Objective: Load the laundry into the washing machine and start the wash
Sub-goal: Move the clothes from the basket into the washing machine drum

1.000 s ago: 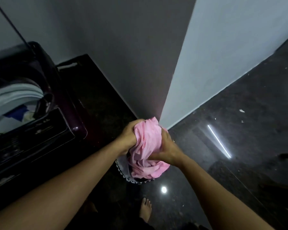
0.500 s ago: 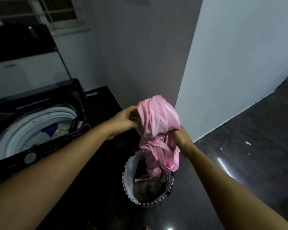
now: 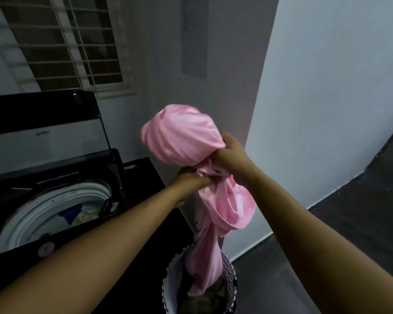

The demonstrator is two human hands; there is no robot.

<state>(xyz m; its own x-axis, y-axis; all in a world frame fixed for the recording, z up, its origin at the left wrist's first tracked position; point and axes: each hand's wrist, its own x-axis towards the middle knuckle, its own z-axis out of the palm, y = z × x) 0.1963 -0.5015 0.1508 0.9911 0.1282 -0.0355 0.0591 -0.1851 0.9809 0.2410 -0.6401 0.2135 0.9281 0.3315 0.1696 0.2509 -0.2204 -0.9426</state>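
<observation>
A bunched pink garment is held up in mid-air by both hands. My left hand grips it from below at the middle, and my right hand clutches it from the right. Its lower end trails down into a round laundry basket on the floor, where darker clothes lie. At the left stands a dark top-loading washing machine with its lid raised. Blue and pale clothes lie in its white drum.
A barred window is behind the machine. A grey wall corner juts out just behind the basket. Dark glossy floor spreads to the right.
Both hands have lifted the pink garment up out of the basket, so it now hangs well above the rim. The camera has tilted up, showing the window.
</observation>
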